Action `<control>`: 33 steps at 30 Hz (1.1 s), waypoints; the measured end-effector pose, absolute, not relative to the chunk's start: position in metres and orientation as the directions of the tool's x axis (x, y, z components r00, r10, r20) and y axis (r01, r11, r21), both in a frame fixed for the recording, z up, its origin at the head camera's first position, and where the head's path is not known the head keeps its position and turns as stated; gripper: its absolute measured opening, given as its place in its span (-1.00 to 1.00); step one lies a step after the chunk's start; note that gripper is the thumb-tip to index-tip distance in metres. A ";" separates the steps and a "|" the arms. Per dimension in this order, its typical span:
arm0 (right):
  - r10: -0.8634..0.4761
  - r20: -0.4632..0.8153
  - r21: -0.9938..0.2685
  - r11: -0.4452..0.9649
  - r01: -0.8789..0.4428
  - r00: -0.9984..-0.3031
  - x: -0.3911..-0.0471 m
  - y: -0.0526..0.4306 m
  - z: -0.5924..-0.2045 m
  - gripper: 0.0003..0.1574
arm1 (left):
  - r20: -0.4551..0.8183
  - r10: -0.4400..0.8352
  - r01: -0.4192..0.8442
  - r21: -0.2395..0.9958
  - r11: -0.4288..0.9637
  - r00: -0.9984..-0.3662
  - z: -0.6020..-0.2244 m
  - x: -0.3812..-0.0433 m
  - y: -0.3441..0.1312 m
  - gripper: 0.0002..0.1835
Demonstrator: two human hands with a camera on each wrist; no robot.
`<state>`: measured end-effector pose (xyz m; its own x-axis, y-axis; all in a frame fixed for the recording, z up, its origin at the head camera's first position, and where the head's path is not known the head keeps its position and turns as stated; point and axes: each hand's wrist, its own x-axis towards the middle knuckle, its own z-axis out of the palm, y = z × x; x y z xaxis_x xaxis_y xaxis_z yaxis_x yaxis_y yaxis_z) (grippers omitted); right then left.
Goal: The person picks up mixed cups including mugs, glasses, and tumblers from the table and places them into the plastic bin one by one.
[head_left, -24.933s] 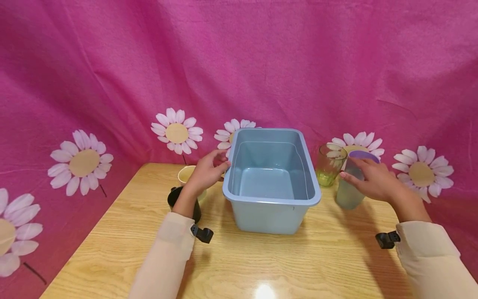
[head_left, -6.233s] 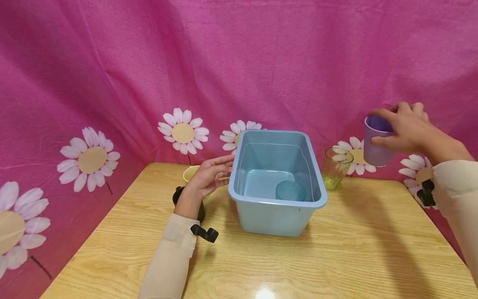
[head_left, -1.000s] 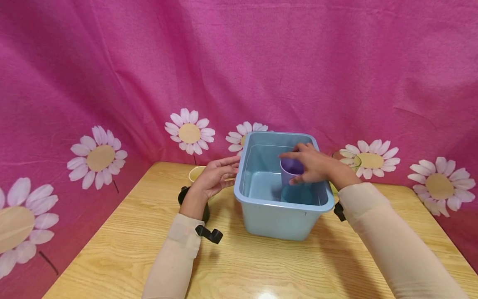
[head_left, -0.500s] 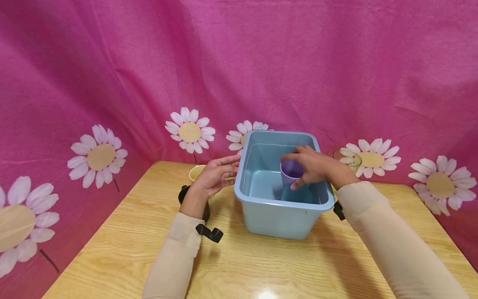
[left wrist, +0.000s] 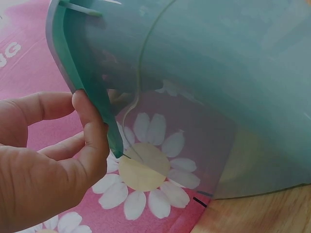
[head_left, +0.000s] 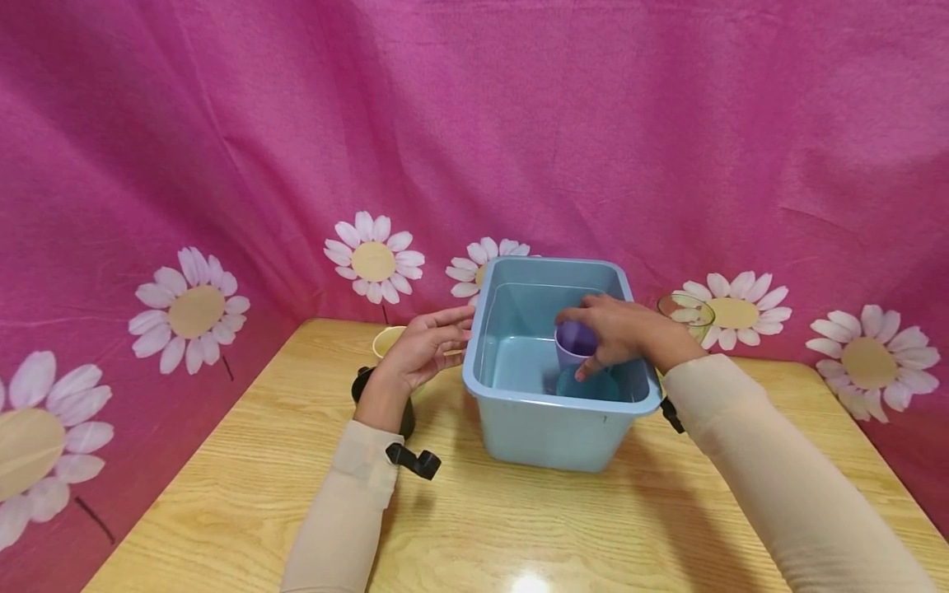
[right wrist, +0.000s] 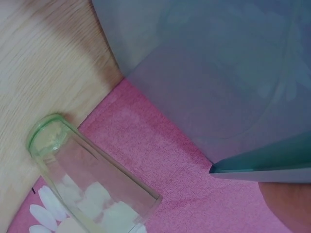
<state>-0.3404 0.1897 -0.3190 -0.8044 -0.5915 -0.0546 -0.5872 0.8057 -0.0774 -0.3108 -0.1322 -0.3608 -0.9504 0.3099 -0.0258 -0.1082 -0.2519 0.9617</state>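
I have left hand [head_left: 424, 350], fingers loosely straight, against left rim of blue bin [head_left: 544, 432]. Inside bin, purple cup [head_left: 568, 352], long axis near-upright, just behind teal cup [head_left: 597, 387]. Right hand [head_left: 617, 329], nearer, lies right of cup, fingers gripping its rim

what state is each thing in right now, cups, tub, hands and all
blue tub: upright, open-topped
purple cup: mouth up inside the tub, held
teal cup: inside the tub, which way up unclear
green glass: upright, outside the tub
yellow cup: mouth up, partly hidden
black cup: mostly hidden
left hand: touching the tub's rim
right hand: gripping the purple cup
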 end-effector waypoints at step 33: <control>-0.597 -0.024 -0.091 0.800 -0.593 -0.802 -0.340 0.190 -0.318 0.03 | -0.027 0.325 -0.111 0.963 -0.244 -0.945 -0.360 -0.311 -0.134 -0.48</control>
<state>-0.3401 0.1905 -0.3185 -0.8017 -0.5972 -0.0239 -0.5931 0.7999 -0.0910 -0.3106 -0.1336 -0.3604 -0.9454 0.3249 -0.0268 -0.1113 -0.2443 0.9633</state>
